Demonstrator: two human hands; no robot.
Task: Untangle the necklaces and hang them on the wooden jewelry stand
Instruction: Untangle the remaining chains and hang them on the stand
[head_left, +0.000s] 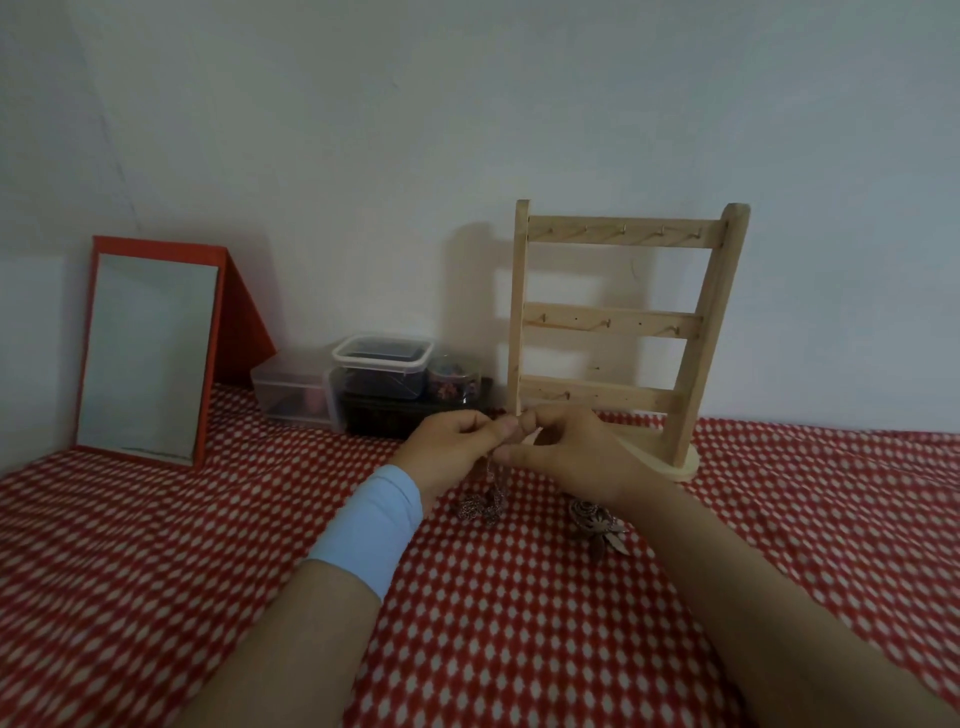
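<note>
We pinch the dangling necklaces in left hand and right hand, the wooden jewelry stand just behind the right.

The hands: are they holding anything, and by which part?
The left hand and right hand pinch the tangled necklaces near their top; the rest hangs to the cloth.

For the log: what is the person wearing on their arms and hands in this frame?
No sleeves are in view. A wide light-blue band, smooth and with no markings that I can see, wraps the wrist just behind the left hand. The right hand and its wrist wear nothing that I can make out: no ring, watch or glove.
</note>
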